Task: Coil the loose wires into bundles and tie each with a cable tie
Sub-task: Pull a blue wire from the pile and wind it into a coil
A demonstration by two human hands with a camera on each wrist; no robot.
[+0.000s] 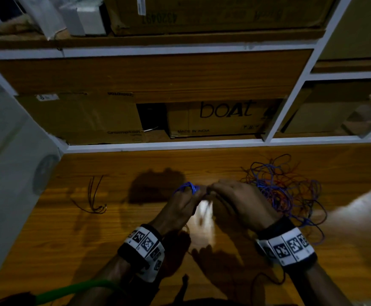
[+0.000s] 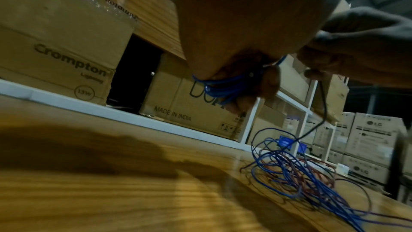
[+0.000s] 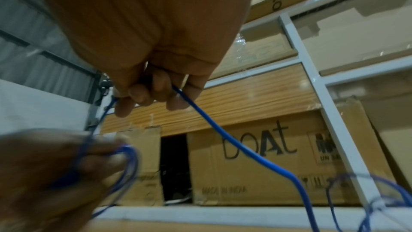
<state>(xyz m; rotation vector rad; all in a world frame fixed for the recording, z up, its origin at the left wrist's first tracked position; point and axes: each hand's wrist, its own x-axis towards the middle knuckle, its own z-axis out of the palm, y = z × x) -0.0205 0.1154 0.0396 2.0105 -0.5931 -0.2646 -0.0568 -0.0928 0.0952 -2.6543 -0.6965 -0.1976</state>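
Observation:
My left hand (image 1: 185,198) holds a small coil of blue wire (image 1: 189,187) looped round its fingers; the coil (image 2: 225,85) shows wrapped across the fingertips in the left wrist view. My right hand (image 1: 235,195) sits just right of it and pinches the free run of the same blue wire (image 3: 223,130), which trails down toward the table. A tangled pile of blue and red wires (image 1: 288,184) lies on the wooden table (image 1: 91,239) behind and right of my right hand; the pile (image 2: 301,170) also appears in the left wrist view.
A few thin dark cable ties (image 1: 94,195) lie on the table at the left. Behind the table stands a white-framed shelf (image 1: 162,145) with cardboard boxes, one marked boAt (image 1: 224,118), one Crompton (image 2: 67,55). A green cable (image 1: 76,290) crosses the near left corner.

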